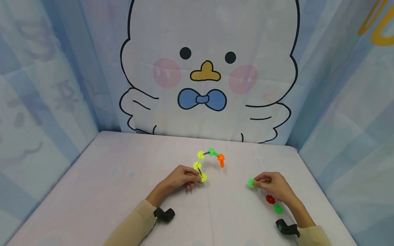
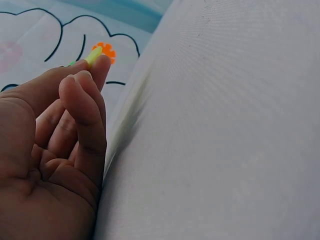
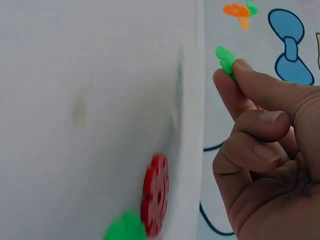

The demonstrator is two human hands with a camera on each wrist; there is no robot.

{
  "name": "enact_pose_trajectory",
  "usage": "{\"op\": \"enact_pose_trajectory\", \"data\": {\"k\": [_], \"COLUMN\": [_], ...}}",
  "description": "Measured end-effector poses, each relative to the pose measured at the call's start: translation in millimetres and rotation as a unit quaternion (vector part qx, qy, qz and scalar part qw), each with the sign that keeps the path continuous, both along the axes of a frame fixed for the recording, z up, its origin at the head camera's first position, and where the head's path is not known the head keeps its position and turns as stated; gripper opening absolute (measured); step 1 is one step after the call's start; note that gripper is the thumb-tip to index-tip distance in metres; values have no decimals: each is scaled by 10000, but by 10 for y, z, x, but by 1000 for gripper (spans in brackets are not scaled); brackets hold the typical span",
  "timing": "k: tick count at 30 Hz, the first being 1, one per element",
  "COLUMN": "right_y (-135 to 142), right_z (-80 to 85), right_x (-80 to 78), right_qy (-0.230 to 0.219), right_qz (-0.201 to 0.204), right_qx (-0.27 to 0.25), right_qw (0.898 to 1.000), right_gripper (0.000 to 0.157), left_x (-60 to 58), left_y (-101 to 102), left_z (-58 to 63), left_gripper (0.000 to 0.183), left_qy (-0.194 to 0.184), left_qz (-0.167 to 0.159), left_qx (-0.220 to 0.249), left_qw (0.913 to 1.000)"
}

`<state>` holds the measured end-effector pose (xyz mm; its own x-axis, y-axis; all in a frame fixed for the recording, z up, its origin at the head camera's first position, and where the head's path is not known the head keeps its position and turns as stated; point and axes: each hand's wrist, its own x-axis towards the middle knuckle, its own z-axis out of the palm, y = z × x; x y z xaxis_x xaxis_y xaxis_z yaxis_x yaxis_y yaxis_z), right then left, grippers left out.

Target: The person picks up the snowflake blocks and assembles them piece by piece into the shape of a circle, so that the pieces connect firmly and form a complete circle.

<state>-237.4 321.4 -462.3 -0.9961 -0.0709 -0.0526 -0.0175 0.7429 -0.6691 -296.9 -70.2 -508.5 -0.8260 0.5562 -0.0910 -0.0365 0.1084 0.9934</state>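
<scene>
My left hand pinches a yellow flower-shaped disc between thumb and forefinger; in the left wrist view that disc shows edge-on at the fingertips. It is the near end of a curved chain of notched plastic discs, where another yellow disc, a green disc and an orange disc also show. Off to the right, my right hand pinches a single green disc. The right wrist view has this green disc at the tips of thumb and forefinger, the other fingers curled in.
Close under the right wrist lie a loose red disc and another green disc, with a pink one partly hidden by the hand. The pale table meets a cartoon-printed curtain at its far edge, with blue curtains on both sides.
</scene>
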Motion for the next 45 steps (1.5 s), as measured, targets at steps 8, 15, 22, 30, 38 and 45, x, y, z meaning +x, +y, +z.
{"op": "enact_pose_trajectory", "data": {"k": [8,15,22,30,38,45], "right_y": [-583,-955,-1177,-1275,-1321,-1353], "right_z": [-43,-139,-135,-157,-155,-140], "right_x": [-146,-212,-203,-207,-188,-178], "right_qy": [-106,57,364,500,503,647], "right_qz": [378,802,1148,1158,1098,991], "right_qx": [-515,-897,-1113,-1075,-1104,-1005], "right_qw": [9979,9927,9865,9862,9865,9879], "right_gripper": [19,18,16,17,15,13], "left_x": [-3,2,1,7,9,0], "left_y": [-2,-6,-7,3,-10,-9], "left_z": [-1,7,5,5,9,-1], "left_gripper": [25,24,23,23,24,26], "left_qy": [-9,-4,10,75,69,90], "left_qz": [23,34,43,14,33,10], "left_qx": [-12,-38,-87,-46,-77,-10], "left_qw": [10000,10000,10000,10000,9999,10000]}}
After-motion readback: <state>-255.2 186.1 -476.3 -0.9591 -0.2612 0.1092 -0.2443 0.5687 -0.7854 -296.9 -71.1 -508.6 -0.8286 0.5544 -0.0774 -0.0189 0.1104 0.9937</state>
